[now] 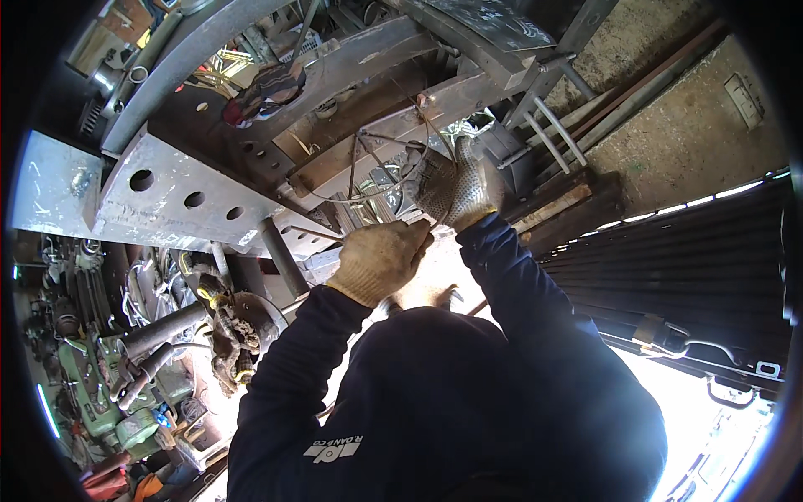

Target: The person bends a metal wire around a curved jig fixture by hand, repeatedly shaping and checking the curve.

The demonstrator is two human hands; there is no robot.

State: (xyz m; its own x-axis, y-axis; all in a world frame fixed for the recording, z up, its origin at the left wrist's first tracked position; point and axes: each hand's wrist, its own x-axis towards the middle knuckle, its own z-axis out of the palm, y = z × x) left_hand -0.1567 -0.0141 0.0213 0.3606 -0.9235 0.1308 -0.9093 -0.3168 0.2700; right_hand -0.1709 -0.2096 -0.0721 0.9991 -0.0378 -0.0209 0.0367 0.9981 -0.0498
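My left hand (381,262), in a pale knit work glove, is closed with its knuckles up. A thin brown metal rod (316,233) runs into it from the left. Just beyond and to the right, my right hand (462,188) wears a glove with a dotted grip surface. Its fingers are partly curled, and a thin wire (432,125) runs down across it; how firmly it is held is hard to see. Both hands are beside a rusty steel beam (376,138). Bent thin rods (360,159) stick out near the right hand.
A steel plate with round holes (180,188) lies to the left, with a pipe (283,255) below it. Cloth (266,94) rests on the frame. Used gloves (226,335) hang near green machinery (88,381). A dark ribbed panel (669,259) borders the right side.
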